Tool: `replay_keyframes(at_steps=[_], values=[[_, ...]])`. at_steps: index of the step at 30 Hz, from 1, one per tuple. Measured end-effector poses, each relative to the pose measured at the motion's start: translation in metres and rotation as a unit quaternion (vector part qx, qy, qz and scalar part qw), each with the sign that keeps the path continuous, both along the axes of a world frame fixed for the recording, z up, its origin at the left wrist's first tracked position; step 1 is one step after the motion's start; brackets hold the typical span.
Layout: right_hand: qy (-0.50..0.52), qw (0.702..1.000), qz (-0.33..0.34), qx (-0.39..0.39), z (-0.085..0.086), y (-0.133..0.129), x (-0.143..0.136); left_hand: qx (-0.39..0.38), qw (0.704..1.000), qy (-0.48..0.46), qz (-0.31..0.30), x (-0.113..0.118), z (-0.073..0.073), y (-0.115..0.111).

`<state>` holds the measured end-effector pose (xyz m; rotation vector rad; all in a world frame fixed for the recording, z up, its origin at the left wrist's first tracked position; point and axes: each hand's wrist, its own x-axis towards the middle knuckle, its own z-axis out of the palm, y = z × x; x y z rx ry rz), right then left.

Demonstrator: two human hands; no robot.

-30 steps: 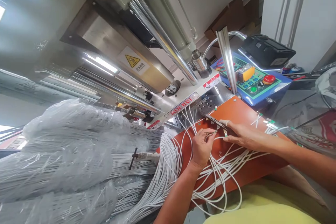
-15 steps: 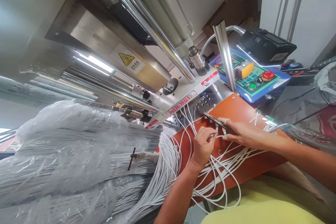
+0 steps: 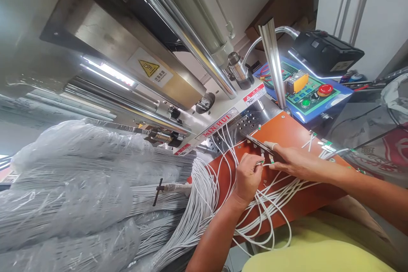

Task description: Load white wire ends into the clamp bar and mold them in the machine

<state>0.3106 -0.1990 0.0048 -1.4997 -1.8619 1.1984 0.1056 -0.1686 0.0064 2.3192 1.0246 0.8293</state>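
My left hand [image 3: 249, 176] is closed in a pinch on a white cable end with a small green piece at its tip, over the orange board [image 3: 282, 129]. Just right of it, my right hand [image 3: 288, 160] is closed round a slim metal tool [image 3: 256, 141] that points up and left towards the machine's drilled metal plate [image 3: 248, 122]. Small connector pieces [image 3: 271, 158] lie beside the tool. Loose white cables [image 3: 274, 216] loop over the board below both hands.
Thick white cable bundles in clear plastic [image 3: 76, 195] fill the left. The press machine [image 3: 219, 125] stands ahead with a metal clamp handle [image 3: 157, 191] nearby. A blue control box [image 3: 314, 104] and black lamp [image 3: 325, 53] are at the right.
The view has shifted slightly. Both hands keep nearly the same place and grip.
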Motion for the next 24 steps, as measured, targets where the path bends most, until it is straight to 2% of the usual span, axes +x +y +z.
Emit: replay_keyframes(at_steps=[6, 12, 16, 20, 24], values=[[-0.033, 0.999, 0.021, -0.01, 0.0, 0.001, 0.0, 0.014, 1.0, -0.008, -0.003, 0.001, -0.004, 0.002], [-0.042, 0.999, 0.012, 0.005, 0.0, 0.0, -0.002, -0.003, 0.999, -0.026, 0.023, 0.004, -0.011, 0.003], [-0.048, 0.999, -0.002, 0.016, -0.002, 0.0, -0.003, -0.065, 0.997, -0.04, 0.028, 0.004, -0.009, 0.009], [-0.02, 1.0, -0.009, -0.001, 0.0, 0.001, -0.001, -0.174, 0.983, -0.061, 0.014, 0.0, 0.002, 0.013], [-0.016, 1.0, -0.015, -0.019, 0.007, 0.002, 0.0, -0.221, 0.972, -0.075, 0.018, -0.004, 0.013, 0.011]])
